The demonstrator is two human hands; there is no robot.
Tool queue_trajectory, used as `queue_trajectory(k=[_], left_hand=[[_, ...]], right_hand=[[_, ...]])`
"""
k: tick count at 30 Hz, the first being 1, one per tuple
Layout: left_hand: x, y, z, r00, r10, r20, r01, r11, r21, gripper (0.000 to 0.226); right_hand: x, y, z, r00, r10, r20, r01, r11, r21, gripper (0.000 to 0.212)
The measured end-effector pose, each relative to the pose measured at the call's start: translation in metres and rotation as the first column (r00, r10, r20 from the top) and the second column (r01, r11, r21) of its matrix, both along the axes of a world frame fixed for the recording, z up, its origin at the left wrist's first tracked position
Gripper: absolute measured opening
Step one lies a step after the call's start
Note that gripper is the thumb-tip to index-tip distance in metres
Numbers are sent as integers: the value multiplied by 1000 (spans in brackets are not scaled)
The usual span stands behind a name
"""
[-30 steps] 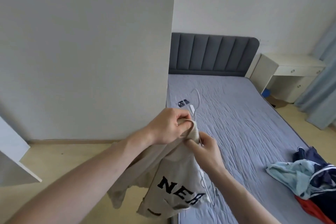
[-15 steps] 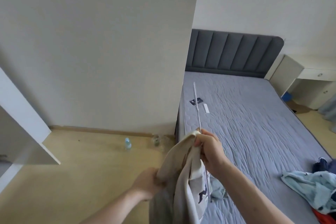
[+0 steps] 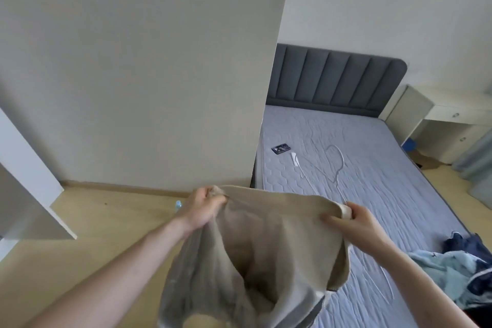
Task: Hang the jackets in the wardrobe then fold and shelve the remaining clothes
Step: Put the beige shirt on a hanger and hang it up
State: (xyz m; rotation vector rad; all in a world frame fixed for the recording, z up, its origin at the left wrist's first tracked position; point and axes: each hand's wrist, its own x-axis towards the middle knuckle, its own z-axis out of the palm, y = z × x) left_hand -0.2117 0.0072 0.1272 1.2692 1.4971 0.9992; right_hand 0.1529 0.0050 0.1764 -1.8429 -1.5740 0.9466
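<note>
A beige jacket (image 3: 266, 242) hangs stretched between my two hands over the bed's near corner. My left hand (image 3: 202, 205) grips one end of its upper edge. My right hand (image 3: 354, 218) grips the other end. A thin white wire hanger (image 3: 338, 168) sticks up from behind the jacket near my right hand, blurred; its lower part shows past the cloth. A heap of light blue, navy and red clothes (image 3: 458, 271) lies on the bed (image 3: 372, 157) at the right edge.
A tall white wardrobe side panel (image 3: 138, 69) fills the left and middle. A white open door or shelf edge (image 3: 34, 189) juts in at the left. A phone (image 3: 281, 148) and a white remote (image 3: 295, 158) lie on the mattress. A small bottle (image 3: 177, 204) stands on the floor.
My hands have moved apart and now spread the jacket's edge wide, where it hung bunched before. The hanger hook now leans right. The view has swung slightly right.
</note>
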Motion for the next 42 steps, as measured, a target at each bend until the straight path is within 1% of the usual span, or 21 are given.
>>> queue_trajectory(k=[2, 5, 8, 10, 11, 14, 16, 19, 21, 25, 27, 29, 32, 35, 38, 42], left_hand=[[9, 5, 30, 1000, -14, -5, 15, 995, 95, 42], [16, 10, 61, 1000, -18, -5, 18, 978, 209, 42], [20, 15, 86, 993, 4, -114, 33, 947, 320, 41], [19, 17, 99, 980, 52, -194, 30, 916, 401, 40], [18, 19, 103, 972, 81, -219, 22, 902, 431, 39], [9, 28, 112, 935, 176, -308, -1, 871, 492, 38], [-2, 38, 113, 898, 248, -362, -36, 864, 501, 40], [-23, 52, 109, 840, 309, -447, -82, 885, 458, 41], [-35, 60, 104, 803, 310, -508, -92, 908, 409, 38], [-45, 67, 91, 753, 284, -594, -96, 939, 329, 35], [-43, 68, 83, 750, 287, -596, -119, 945, 305, 36], [-38, 67, 78, 760, 272, -590, -108, 948, 298, 35], [-31, 66, 77, 774, 239, -586, -78, 955, 287, 27], [-27, 68, 76, 780, 244, -576, -77, 951, 298, 27], [-29, 68, 83, 773, 271, -574, -75, 937, 340, 27], [-43, 69, 95, 740, 354, -572, -128, 909, 398, 41]], right_hand=[[5, 3, -8, 997, -20, 76, 23, 999, -32, 26], [5, 7, -14, 989, 39, 141, -36, 999, -24, 12], [-2, 8, -12, 986, 69, 149, -70, 998, 3, 10], [-6, 9, -8, 990, 60, 125, -61, 998, 8, 19], [-7, 9, -4, 994, 67, 89, -69, 997, 19, 22], [-12, 3, 16, 983, 179, -35, -177, 983, 56, 21], [-18, -4, 32, 960, 263, -92, -255, 963, 89, 27], [-24, -12, 49, 952, 304, -38, -291, 936, 199, 35], [-26, -18, 57, 939, 343, -24, -327, 913, 245, 32], [-25, -26, 63, 909, 416, -21, -398, 883, 249, 27], [-24, -28, 64, 908, 420, -14, -403, 881, 249, 27], [-23, -28, 64, 909, 416, 1, -404, 882, 242, 27], [-23, -28, 58, 908, 419, 24, -414, 887, 206, 26], [-29, -30, 50, 903, 430, -9, -423, 891, 167, 26], [-34, -31, 49, 903, 427, -49, -415, 896, 160, 28], [-32, -31, 57, 907, 412, -86, -387, 897, 212, 30]])
